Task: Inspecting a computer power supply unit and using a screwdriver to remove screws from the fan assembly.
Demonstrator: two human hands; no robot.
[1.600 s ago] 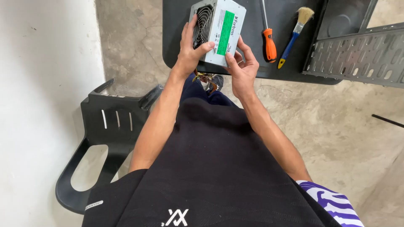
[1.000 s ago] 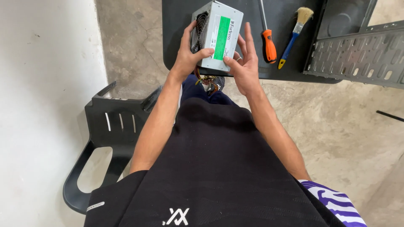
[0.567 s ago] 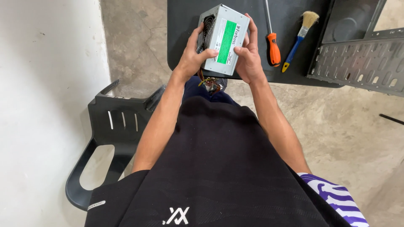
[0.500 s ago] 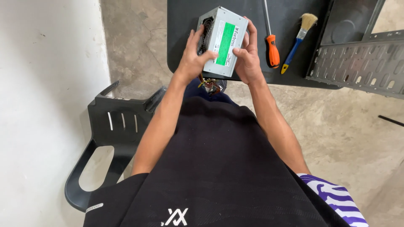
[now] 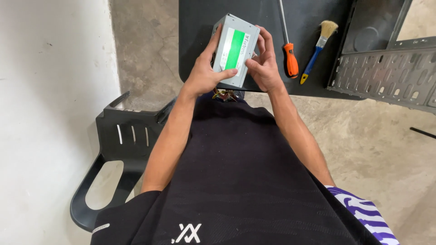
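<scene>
The grey metal power supply box with a green label (image 5: 235, 50) is lifted off the black tabletop (image 5: 195, 27) over its near edge, clasped between left hand (image 5: 203, 75) and right hand (image 5: 264, 68), orange-handled screwdriver (image 5: 289, 56) and blue-handled brush (image 5: 318, 47) lying untouched beside it

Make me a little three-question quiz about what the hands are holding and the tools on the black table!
1. True or false: both hands grip the grey metal box with the green label.
2. Which tool lies nearer the right hand: A) the orange-handled screwdriver, or B) the blue-handled brush?
3. What peeks out below the box, near the table edge?

Key
1. True: the left hand and the right hand each hold a side.
2. A, the screwdriver.
3. A bunch of coloured wires.
</scene>
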